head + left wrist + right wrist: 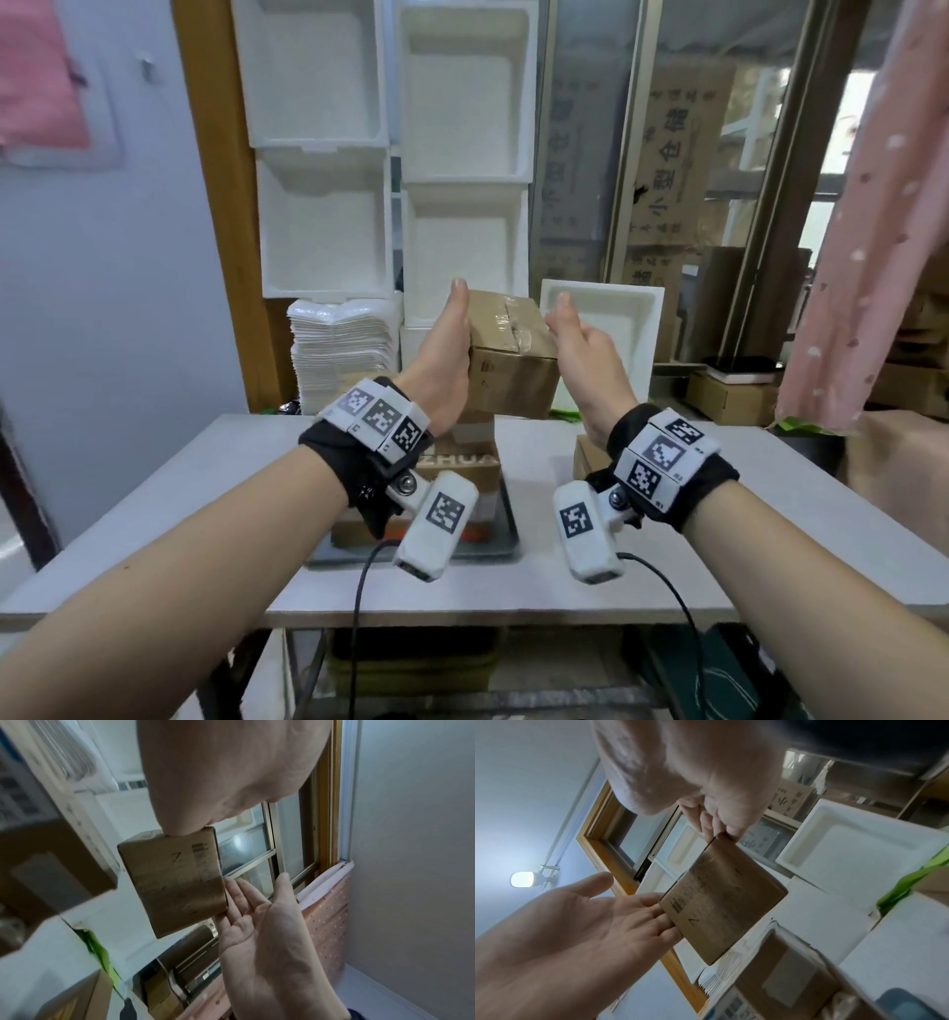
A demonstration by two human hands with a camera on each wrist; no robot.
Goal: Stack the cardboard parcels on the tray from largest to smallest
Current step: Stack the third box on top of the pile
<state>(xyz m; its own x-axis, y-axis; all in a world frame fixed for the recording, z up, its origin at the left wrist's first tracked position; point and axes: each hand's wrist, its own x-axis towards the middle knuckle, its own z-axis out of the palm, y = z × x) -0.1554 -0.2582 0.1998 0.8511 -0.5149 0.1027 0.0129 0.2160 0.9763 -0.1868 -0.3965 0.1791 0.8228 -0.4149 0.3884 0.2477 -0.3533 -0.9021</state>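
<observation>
A taped brown cardboard parcel is held in the air between my two hands. My left hand presses flat on its left side, thumb up. My right hand presses on its right side with straight fingers. In the right wrist view the left hand's straight fingers lie on the parcel. Below it, a stack of parcels stands on a grey tray on the table, partly hidden by my left wrist. Another small parcel lies on the table behind my right wrist.
Stacked white foam boxes and a pile of foam trays stand behind the table. A foam lid leans at the back right. A pink curtain hangs at the right. The table's front edge is near me.
</observation>
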